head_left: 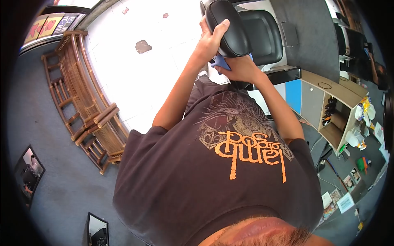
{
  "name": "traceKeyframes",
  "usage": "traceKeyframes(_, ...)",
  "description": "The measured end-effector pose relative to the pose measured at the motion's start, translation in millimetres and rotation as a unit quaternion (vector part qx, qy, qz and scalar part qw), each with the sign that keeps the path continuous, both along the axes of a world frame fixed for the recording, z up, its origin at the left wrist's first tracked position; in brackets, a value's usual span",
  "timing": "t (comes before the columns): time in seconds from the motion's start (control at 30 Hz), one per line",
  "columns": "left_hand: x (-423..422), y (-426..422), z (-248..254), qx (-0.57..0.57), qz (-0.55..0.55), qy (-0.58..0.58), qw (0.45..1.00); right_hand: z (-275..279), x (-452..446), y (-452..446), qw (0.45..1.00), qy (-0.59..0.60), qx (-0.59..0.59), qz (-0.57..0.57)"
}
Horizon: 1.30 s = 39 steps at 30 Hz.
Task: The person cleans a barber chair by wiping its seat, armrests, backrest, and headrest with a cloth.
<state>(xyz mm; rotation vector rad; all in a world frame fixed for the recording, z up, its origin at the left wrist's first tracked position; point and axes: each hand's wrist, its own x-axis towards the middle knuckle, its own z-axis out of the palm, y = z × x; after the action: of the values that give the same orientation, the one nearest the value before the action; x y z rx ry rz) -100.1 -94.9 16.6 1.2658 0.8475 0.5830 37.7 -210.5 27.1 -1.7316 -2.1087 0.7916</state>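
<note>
A black padded headrest (230, 30) of a barber-style chair is at the top, in front of my body. My left hand (211, 39) grips its near left edge, thumb on top and fingers curled around the side. Just below the headrest, my right hand (242, 69) is closed on a blue cloth (221, 62), its fingers partly hidden. The cloth is bunched against the headrest's lower side. Beyond the headrest shows the black chair seat (264, 37).
A bamboo bench (82, 90) stands along the wall to my left. On my right is a wooden cabinet (332, 106) with an open shelf and packages on top. Framed mirrors (29, 174) hang lower left. The white tiled floor (152, 78) has damaged patches.
</note>
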Motion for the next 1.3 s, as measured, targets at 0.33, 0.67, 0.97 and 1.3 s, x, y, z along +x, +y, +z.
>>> traceKeyframes(0.33, -5.0, 5.0, 4.0, -0.039, -0.036, -0.001, 0.999, 18.8, 0.8, -82.0, 0.995, 0.063, 0.024, -0.080)
traceKeyframes(0.67, 2.7, -12.2, 37.6, -0.054, 0.054, 0.058, 0.995, -3.5, -6.1, -60.5, 0.979, 0.001, 0.162, -0.121)
traceKeyframes(0.97, -0.5, -7.6, 30.3, -0.068, 0.028, 0.096, 0.993, -8.0, -24.5, -5.3, 0.987, -0.129, -0.034, -0.085)
traceKeyframes(1.3, -5.6, -2.2, 32.8, -0.078, -0.052, 0.099, 0.991, -27.1, -49.6, -109.8, 0.943, -0.059, 0.248, -0.212)
